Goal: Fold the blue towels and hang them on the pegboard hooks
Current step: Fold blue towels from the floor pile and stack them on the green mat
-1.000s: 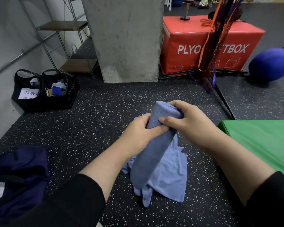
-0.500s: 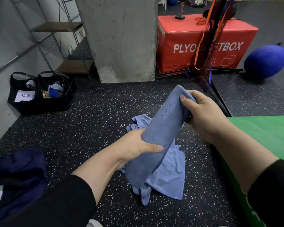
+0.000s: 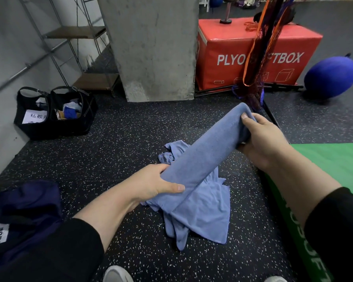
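Note:
A light blue towel point(image 3: 207, 153), folded into a long narrow band, is stretched on a slant between my two hands above the floor. My right hand point(image 3: 261, 139) grips its upper end, thumb on top. My left hand point(image 3: 155, 185) grips its lower end, fingers curled round the cloth. Under the held towel another blue towel point(image 3: 204, 216) lies crumpled on the speckled black floor. No pegboard or hooks are in view.
A concrete pillar point(image 3: 151, 47) stands ahead, a red plyo box point(image 3: 259, 58) right of it with a net bag point(image 3: 259, 51) hanging in front. A green mat point(image 3: 334, 163) lies right, black bags point(image 3: 55, 115) left, a dark blue bag point(image 3: 22, 212) near left.
My hands moved apart along the towel: the right hand drew its end up and to the right, the left slid down to the lower end, stretching the band out.

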### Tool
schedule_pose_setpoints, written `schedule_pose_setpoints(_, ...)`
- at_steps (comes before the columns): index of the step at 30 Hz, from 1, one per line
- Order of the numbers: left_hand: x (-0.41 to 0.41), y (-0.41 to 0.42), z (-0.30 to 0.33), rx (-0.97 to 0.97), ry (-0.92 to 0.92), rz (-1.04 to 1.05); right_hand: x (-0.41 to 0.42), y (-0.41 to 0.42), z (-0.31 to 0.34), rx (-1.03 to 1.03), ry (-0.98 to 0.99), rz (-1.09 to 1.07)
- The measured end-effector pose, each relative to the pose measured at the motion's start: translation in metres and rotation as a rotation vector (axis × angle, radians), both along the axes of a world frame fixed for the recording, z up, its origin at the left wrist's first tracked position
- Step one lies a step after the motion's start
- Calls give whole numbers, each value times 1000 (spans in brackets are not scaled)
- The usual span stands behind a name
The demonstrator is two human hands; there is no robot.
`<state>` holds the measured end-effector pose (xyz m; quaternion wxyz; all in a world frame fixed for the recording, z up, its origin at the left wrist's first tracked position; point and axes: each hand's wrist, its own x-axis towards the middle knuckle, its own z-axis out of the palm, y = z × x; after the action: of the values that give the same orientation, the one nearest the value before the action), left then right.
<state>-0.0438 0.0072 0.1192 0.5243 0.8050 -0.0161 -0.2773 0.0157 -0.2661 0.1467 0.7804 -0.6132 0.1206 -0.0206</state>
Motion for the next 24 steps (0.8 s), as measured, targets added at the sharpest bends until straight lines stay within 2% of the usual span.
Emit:
schedule_pose_setpoints(4, -6, 18, 0, 31, 5, 29, -1, -13, -5, 18, 55, -41)
schedule_pose_setpoints(9, -14, 26, -1, -8, -58, 174, -8, -20, -17, 2, 129, -65)
schedule_pose_setpoints(14, -18, 24, 1, -196, 42, 265, -14, -26, -17, 116, 265, -116)
schedule_pose_setpoints(17, -18, 17, 4, -269, 57, 320, -23, -38, -13, 52, 300, -122)
schedule_pose_setpoints(20, -20, 3, 2, -252, 23, 322, -38, -57, -16, -43, 335, -65)
schedule_pose_setpoints(24, -32, -36, -2, -205, 2, 222, -63, -103, -17, -49, 315, -142)
